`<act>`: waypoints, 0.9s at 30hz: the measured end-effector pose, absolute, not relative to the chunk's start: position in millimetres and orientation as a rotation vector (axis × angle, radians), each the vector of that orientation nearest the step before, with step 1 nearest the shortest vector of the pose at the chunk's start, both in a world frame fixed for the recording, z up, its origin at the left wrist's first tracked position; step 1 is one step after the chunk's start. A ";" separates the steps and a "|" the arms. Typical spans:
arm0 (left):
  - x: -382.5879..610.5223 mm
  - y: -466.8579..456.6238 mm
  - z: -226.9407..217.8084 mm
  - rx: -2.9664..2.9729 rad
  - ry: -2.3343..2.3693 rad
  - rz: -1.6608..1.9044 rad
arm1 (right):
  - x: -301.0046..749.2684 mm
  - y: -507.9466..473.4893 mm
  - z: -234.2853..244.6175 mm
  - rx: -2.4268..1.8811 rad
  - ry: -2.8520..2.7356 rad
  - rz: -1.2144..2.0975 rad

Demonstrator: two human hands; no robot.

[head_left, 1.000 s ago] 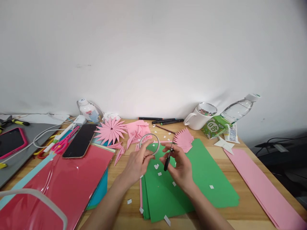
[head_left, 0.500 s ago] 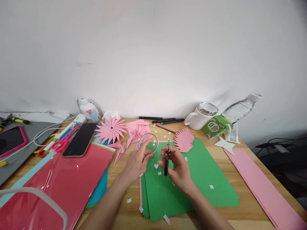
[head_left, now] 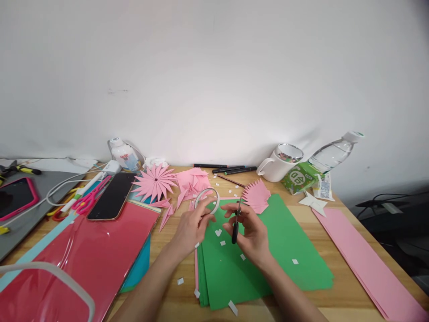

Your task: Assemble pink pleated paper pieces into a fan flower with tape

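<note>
My left hand (head_left: 191,228) pinches a thin white roll of tape (head_left: 207,199), held upright above the stack of green paper (head_left: 288,250). My right hand (head_left: 250,232) is closed round small black-handled scissors (head_left: 236,223), blades pointing up close to the tape ring. The two hands almost meet over the far left corner of the green sheets. Small white scraps (head_left: 221,237) lie on the green paper beneath them. A pink folded paper flower (head_left: 155,182) lies behind my left hand, and a pink pleated fan piece (head_left: 256,196) lies just beyond my right hand.
Red paper in a plastic sleeve (head_left: 83,264) and a black phone (head_left: 112,197) lie to the left, with pink scissors (head_left: 89,200). A white mug (head_left: 279,163), a water bottle (head_left: 331,153), markers (head_left: 231,169) and a long pink paper strip (head_left: 365,259) are to the right.
The scissors shifted slightly right and tilted again after standing upright, and the tape roll tipped a little toward them. Both hands stayed over the same spot.
</note>
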State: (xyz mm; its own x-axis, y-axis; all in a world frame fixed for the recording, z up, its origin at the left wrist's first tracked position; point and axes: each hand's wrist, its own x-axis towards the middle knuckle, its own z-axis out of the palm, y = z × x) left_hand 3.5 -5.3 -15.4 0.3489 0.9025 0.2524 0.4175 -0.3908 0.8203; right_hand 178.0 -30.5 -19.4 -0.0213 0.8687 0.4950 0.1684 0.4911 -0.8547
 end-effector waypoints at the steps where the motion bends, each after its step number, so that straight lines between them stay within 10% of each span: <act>1: 3.8 -5.3 -14.4 1.942 1.142 0.961 | 178.2 -31.3 -19.7 -0.917 -1.527 0.715; 27: -2.6 -5.9 7.4 1.393 0.938 0.802 | 188.7 -22.2 -30.3 -1.251 -1.881 0.614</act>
